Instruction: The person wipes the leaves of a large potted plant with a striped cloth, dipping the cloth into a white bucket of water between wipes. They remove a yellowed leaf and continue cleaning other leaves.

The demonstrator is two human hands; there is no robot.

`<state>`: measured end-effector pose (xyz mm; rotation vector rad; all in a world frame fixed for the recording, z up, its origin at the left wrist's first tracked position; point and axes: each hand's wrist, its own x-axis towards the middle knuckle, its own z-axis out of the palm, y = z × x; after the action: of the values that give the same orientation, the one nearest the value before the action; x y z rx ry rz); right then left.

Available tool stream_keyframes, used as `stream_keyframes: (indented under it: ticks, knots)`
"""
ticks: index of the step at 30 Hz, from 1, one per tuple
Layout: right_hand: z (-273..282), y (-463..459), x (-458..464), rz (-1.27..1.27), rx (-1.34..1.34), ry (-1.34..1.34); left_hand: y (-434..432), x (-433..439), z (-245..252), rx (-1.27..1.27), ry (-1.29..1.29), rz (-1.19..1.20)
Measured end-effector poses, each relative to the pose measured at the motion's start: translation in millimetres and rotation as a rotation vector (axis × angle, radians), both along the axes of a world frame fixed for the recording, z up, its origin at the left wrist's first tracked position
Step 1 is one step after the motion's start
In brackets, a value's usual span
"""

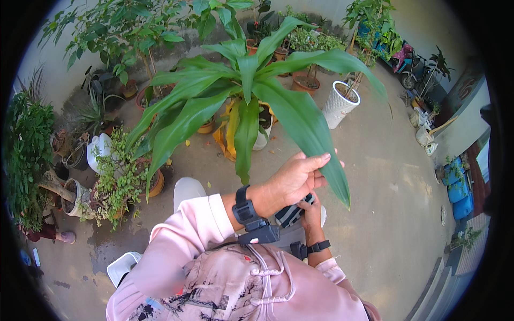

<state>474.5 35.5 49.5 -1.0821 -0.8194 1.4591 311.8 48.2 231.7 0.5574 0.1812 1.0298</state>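
A large potted plant with long, strap-shaped green leaves (297, 108) stands before me. My left hand (299, 176) grips one broad leaf towards its tip, the thumb on top and fingers beneath. Below it, my right hand (311, 210) holds a dark and light striped cloth (290, 214), partly hidden by my left hand and wrist. The gripped leaf slopes down to the right, its tip hanging past my fingers. The plant's white pot (262, 140) shows partly behind the leaves, with yellow material (229, 134) beside it.
A white textured planter (339, 106) stands beyond on the right. To the left are a bushy potted plant (120, 172), a white plastic jug (98, 150) and a white pot with a thick trunk (76, 196). Blue containers (459, 196) line the far right. Another person's foot (66, 236) shows at left.
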Motion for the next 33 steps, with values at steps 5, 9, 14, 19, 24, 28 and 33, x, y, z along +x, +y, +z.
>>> stream_keyframes:
  ticks: [5,9,14,19,24,28,33]
  knots:
    - [23.0,1.1,19.4,-0.084,0.128,0.029,-6.7,-8.9,-8.1,-0.002,-0.025,0.059]
    - [74.1,18.9,36.4,-0.178,0.359,-0.083,-21.5,-35.0,-38.2,-0.105,0.147,0.01]
    - [151.7,36.5,10.4,-0.091,0.773,-0.452,-29.5,-49.7,-81.6,-0.27,0.327,-0.018]
    - [186.7,53.2,-57.0,0.066,1.111,-0.957,-27.8,-52.6,-106.2,-0.283,0.415,0.013]
    - [164.5,30.8,-86.9,0.219,1.152,-1.336,-20.9,-52.8,-118.6,-0.09,0.538,0.159]
    - [138.0,-7.4,-74.7,0.316,0.973,-1.339,-18.2,-50.0,-129.1,-0.201,0.526,0.255]
    - [133.1,-19.8,-56.2,0.199,0.864,-1.235,-22.0,-53.3,-136.9,-0.126,0.295,-0.075]
